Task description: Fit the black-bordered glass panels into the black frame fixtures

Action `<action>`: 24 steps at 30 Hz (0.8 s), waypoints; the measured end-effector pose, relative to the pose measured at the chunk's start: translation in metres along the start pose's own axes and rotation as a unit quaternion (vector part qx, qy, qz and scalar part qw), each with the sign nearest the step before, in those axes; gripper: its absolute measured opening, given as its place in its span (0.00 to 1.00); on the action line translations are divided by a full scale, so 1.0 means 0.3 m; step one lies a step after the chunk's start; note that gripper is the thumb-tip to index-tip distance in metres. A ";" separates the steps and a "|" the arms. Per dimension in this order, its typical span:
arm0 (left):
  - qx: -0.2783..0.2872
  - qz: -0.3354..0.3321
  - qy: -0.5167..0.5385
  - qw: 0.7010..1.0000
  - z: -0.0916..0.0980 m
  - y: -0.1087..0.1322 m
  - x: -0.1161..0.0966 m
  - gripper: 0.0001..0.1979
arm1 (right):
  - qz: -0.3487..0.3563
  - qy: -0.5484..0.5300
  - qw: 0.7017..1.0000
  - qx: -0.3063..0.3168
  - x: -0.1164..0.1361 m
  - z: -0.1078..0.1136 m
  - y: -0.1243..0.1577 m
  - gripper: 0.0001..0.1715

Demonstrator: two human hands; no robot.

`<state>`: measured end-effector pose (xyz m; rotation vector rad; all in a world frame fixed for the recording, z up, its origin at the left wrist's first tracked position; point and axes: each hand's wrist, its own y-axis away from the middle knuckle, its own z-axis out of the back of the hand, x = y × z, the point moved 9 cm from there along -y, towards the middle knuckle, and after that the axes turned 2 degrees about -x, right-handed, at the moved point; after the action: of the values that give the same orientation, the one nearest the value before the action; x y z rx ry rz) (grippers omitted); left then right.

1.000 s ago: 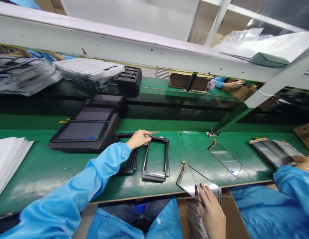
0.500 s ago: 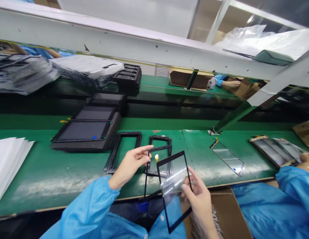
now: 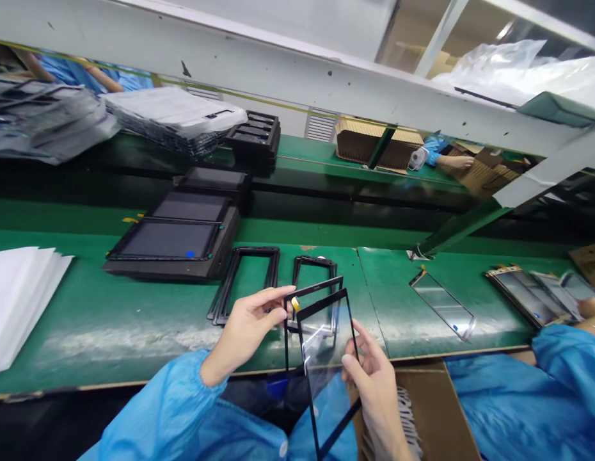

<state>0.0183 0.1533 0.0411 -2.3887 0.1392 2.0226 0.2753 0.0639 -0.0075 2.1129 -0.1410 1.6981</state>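
My left hand point(image 3: 259, 323) pinches the upper left corner of a thin black frame point(image 3: 286, 349), held up over the bench edge. In my right hand point(image 3: 372, 378) is a clear glass touch panel point(image 3: 326, 358) with a black border, gripped by its right edge. The panel is tilted in front of the frame and overlaps much of it; whether the two touch I cannot tell. A small yellow and white flex tab point(image 3: 295, 305) shows at the panel's upper left corner. Behind them, more black frames point(image 3: 302, 266) lie on the bench, with another stack of frames point(image 3: 225, 288) to the left.
Dark screens lie on a black tray point(image 3: 167, 240) at left, beside white sheets point(image 3: 23, 301). One glass panel point(image 3: 444, 304) rests on the green bench point(image 3: 148, 339) at right. A co-worker's hand point(image 3: 592, 314) is near stacked panels point(image 3: 528, 294). A cardboard box point(image 3: 434, 410) stands below the edge.
The glass panel has moved left and closer to the black frame, now overlapping more of it. My left hand still holds the frame. The whole view has shifted slightly.
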 end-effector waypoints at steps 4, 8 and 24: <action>0.000 -0.011 -0.001 1.000 -0.005 0.008 -0.016 0.16 | -0.006 -0.005 1.000 0.010 -0.009 -0.005 0.006 0.35; 0.000 -0.015 0.002 1.000 -0.011 0.014 -0.023 0.16 | 0.006 0.001 1.000 0.017 -0.014 -0.001 0.001 0.35; 0.023 0.097 0.128 0.987 -0.041 0.039 0.074 0.24 | 0.037 0.045 0.998 -0.008 -0.015 -0.009 0.036 0.42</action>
<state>0.0332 0.1394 0.0218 -2.6902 0.4302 1.7443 0.2682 0.0543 -0.0086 2.0385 -0.2091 1.8250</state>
